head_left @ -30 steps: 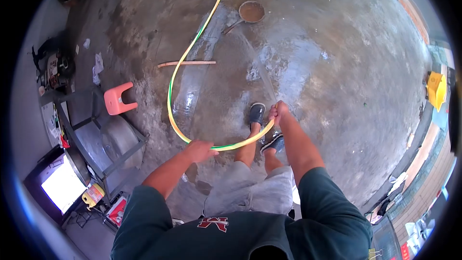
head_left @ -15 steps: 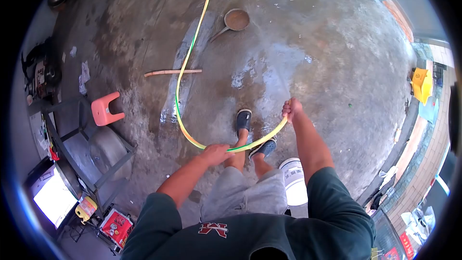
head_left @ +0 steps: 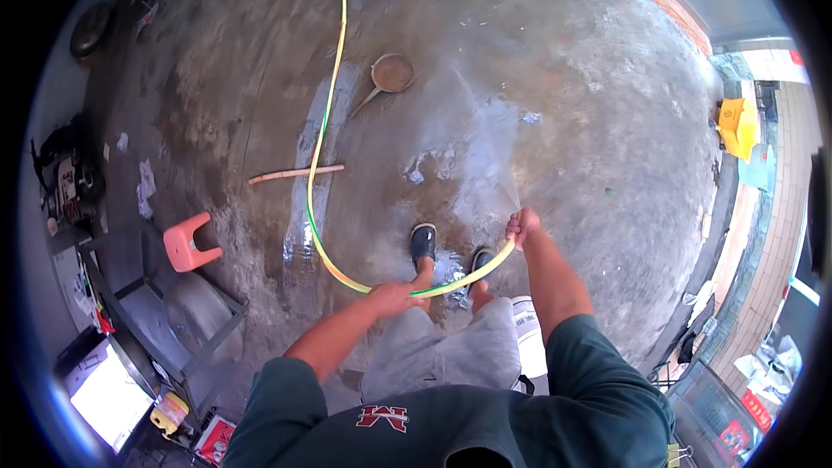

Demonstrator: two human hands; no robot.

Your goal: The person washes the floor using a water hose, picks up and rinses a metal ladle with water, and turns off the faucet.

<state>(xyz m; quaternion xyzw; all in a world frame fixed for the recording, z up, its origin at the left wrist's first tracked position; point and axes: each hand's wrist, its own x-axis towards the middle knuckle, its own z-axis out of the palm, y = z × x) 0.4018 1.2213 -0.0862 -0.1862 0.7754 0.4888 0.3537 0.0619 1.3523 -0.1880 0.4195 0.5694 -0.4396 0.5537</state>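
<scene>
A yellow-green hose [head_left: 326,113] runs down from the top of the view and curves in front of my legs. My left hand [head_left: 393,298] is closed around the low part of the curve. Near its end, my right hand [head_left: 523,227] grips the hose in a fist, and a thin spray of water leaves from there onto the floor ahead. The nozzle end is mostly hidden by the fingers. Wet, shiny patches [head_left: 485,147] spread over the concrete before my feet.
A long-handled pan [head_left: 393,74] and a wooden stick [head_left: 295,174] lie on the floor, the stick crossing the hose. Left are a pink stool [head_left: 191,242] and a metal frame [head_left: 208,329]. A white bucket [head_left: 529,334] stands by my leg; a yellow container [head_left: 737,128] sits far right.
Floor objects have shifted lower in view, with the pan also further left. Both hands keep their hold on the hose. My feet have changed position slightly, and the spray shows more plainly.
</scene>
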